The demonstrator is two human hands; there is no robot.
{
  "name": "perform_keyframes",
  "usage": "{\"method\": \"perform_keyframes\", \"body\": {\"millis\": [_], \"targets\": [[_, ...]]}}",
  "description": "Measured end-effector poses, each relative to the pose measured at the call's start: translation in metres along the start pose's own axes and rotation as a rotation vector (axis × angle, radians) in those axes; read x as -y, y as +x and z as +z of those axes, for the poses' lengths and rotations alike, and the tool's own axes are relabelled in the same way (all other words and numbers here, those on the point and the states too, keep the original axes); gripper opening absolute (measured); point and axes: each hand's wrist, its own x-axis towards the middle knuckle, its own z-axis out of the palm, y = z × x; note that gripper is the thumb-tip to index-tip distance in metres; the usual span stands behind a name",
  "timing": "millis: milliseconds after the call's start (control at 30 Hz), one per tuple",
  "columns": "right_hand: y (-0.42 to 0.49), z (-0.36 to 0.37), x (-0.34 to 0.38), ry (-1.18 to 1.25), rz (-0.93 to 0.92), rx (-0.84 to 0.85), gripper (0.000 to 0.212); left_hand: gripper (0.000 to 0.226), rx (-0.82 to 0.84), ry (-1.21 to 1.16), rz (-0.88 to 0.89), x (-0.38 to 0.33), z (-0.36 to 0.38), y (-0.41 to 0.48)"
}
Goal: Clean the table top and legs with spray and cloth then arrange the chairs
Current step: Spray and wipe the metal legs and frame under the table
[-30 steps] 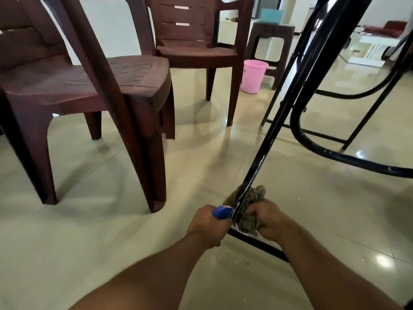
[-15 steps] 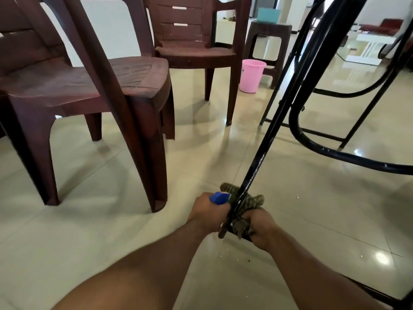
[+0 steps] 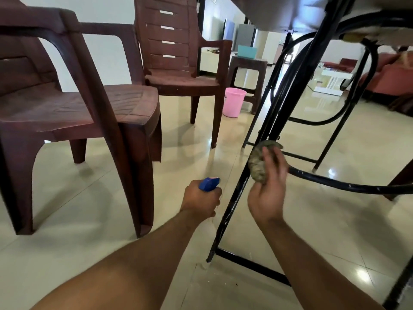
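Where the thin black metal table leg [image 3: 232,206] slants up to the pale tabletop [image 3: 279,12], a bunched-up grey-green cloth [image 3: 257,166] sits against it, about halfway up. The right hand [image 3: 268,195] holds that cloth with bent fingers, a bit blurry. Lower down, on the leg's other side, the left hand [image 3: 200,201] is closed tight round a spray bottle [image 3: 209,183]; only its blue top shows. To the left, on the shiny cream floor [image 3: 89,209], stand a near dark brown plastic chair [image 3: 78,108] and a far chair [image 3: 178,63]. A small pink bucket [image 3: 233,101] sits by a brown plastic stool [image 3: 248,63].
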Motion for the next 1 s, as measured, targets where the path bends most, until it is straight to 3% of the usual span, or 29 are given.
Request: {"method": "perform_keyframes", "body": {"millis": [100, 200, 267, 367, 400, 567, 600, 800, 900, 1000], "targets": [[-0.002, 0.004, -0.008, -0.465, -0.219, 0.353, 0.073, 0.010, 0.001, 0.022, 0.017, -0.002, -0.003, -0.004], [-0.028, -0.003, -0.032, -0.633, -0.372, 0.771, 0.069, 0.004, 0.017, 0.030, 0.015, 0.001, -0.008, -0.008], [-0.033, -0.009, -0.037, -0.661, -0.434, 0.813, 0.066, 0.002, 0.026, 0.045, 0.022, 0.005, -0.013, -0.008], [-0.013, -0.009, -0.026, -0.623, -0.253, 0.538, 0.070, 0.002, 0.023, 0.059, 0.027, 0.009, -0.019, -0.005], [-0.009, -0.007, -0.022, -0.616, -0.246, 0.548, 0.071, 0.002, 0.020, 0.074, 0.024, 0.012, -0.020, -0.006], [-0.012, -0.015, -0.026, -0.592, -0.444, 1.054, 0.062, 0.002, 0.030, 0.084, 0.028, 0.015, -0.019, -0.008], [-0.008, -0.017, -0.026, -0.590, -0.441, 1.036, 0.063, 0.001, 0.025, 0.079, 0.023, 0.014, -0.017, -0.008], [0.038, -0.016, -0.004, -0.770, -0.369, 0.530, 0.076, 0.009, 0.082, 0.060, 0.022, 0.008, -0.001, -0.012], [0.054, -0.007, 0.011, -0.848, -0.310, 0.466, 0.081, 0.010, 0.093, 0.047, 0.023, 0.009, 0.005, -0.013], [0.037, 0.001, 0.010, -0.812, -0.302, 0.538, 0.075, 0.005, 0.084, 0.044, 0.025, 0.006, 0.004, -0.012]]}}
